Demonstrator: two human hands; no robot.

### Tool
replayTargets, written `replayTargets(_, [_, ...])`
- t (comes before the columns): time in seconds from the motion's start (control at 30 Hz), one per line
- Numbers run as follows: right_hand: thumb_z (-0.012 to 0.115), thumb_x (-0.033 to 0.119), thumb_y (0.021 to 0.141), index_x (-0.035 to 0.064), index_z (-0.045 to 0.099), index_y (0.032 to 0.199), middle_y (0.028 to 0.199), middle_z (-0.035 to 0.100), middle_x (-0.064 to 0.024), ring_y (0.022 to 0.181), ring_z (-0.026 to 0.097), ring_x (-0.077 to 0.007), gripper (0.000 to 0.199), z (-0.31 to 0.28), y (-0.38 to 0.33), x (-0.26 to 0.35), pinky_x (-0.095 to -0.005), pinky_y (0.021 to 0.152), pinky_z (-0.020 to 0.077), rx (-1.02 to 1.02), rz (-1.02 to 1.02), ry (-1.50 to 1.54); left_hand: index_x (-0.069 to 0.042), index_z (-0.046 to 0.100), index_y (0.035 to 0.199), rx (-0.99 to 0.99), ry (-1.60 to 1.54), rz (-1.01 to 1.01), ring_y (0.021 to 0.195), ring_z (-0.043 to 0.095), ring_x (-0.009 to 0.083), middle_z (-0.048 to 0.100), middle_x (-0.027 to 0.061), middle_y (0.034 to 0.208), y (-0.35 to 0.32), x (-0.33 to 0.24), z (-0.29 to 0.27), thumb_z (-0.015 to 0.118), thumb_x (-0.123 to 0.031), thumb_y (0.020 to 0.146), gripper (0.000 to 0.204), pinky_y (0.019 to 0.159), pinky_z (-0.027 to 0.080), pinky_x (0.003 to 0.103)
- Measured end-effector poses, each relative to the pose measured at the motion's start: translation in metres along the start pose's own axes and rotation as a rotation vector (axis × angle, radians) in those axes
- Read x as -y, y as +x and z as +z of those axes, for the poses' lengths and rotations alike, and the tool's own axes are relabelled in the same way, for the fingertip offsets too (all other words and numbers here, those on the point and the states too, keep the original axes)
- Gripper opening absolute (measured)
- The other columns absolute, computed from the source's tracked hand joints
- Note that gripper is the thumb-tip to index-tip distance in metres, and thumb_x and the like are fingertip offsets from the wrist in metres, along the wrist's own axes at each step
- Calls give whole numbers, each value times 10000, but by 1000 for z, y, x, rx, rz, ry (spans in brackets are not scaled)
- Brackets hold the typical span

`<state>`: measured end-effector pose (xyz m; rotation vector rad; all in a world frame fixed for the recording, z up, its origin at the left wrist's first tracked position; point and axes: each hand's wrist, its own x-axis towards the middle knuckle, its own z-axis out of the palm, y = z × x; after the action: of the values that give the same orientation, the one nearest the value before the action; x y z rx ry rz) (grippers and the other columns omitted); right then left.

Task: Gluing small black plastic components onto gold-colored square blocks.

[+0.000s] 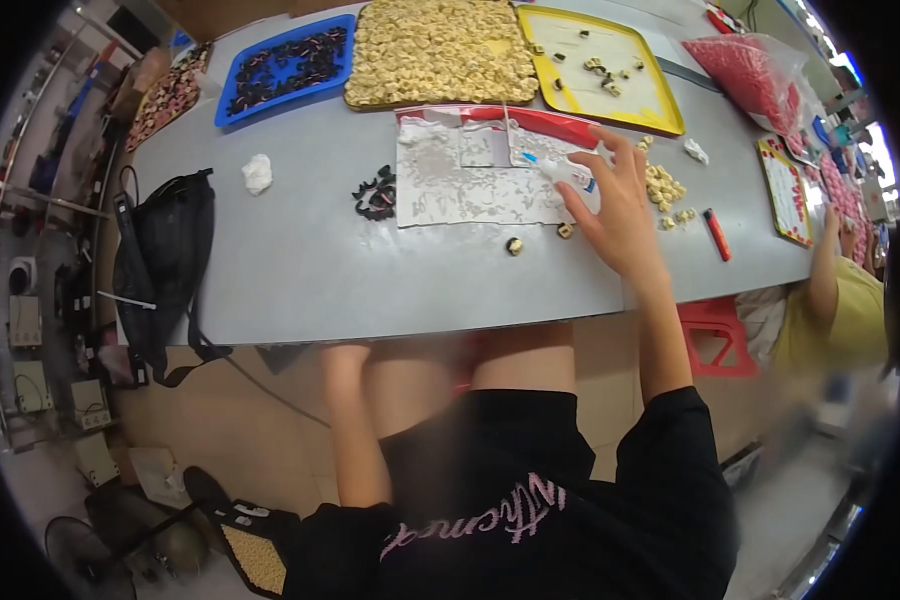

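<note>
My right hand [618, 205] is over the right part of a white work sheet [470, 195], thumb and fingers closed around a small white glue bottle [560, 172]. Its blue nozzle points left across the sheet. Low at the table's front edge, beside my thigh, is my left hand [345, 362], blurred and with its fingers hidden. Small black curved pieces [375, 195] lie in a heap left of the sheet. Two small black-and-cream pieces, one of them a round piece [514, 246], sit in front of it. Cream pieces [662, 187] are piled just right of my right hand.
Along the back stand a blue tray [232, 108] of black pieces, a tray heaped with cream pieces [440, 50] and a yellow tray [670, 112]. A black bag [170, 260] lies left, a red lighter-like object [717, 235] right. Another person's arm [825, 265] reaches in at far right.
</note>
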<state>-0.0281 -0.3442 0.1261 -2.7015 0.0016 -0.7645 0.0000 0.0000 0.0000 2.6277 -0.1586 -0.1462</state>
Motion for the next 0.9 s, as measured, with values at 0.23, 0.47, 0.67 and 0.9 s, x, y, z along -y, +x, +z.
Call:
replayTargets(0.23, [710, 163, 737, 12, 581, 1006, 1239, 456, -136, 1165, 395, -333, 335, -4, -14, -32, -404, 981, 354, 69, 123, -3, 4, 604, 1059, 603, 278, 42, 910, 590, 374, 622, 215, 1013, -23, -55, -42, 549, -282, 844, 361, 800, 468, 413])
replayTargets(0.47, [721, 127, 718, -1, 553, 978, 1190, 482, -135, 1124, 439, -317, 335, -9, -11, -41, -388, 943, 384, 99, 120, 68, -18, 652, 900, 197, -425, 388, 624, 563, 108, 635, 57, 767, -20, -122, -95, 625, -24, 801, 102, 571, 440, 227])
replayTargets(0.67, [725, 93, 723, 8, 565, 997, 1093, 551, -108, 958, 554, -234, 329, -18, 0, -32, -320, 840, 442, -73, 174, 260, -13, 648, 938, -403, -288, 344, 740, 581, 163, 607, 84, 936, 71, -125, -83, 622, -35, 801, 141, 602, 467, 265])
replayTargets(0.9, [679, 52, 789, -8, 561, 1035, 1074, 551, -86, 969, 540, -154, 280, -17, 22, -20, -261, 829, 435, -115, 184, 624, 0, 658, 877, -197, -259, 328, 721, 608, 186, 583, 93, 877, 96, -116, -70, 628, -33, 794, 94, 648, 499, 276])
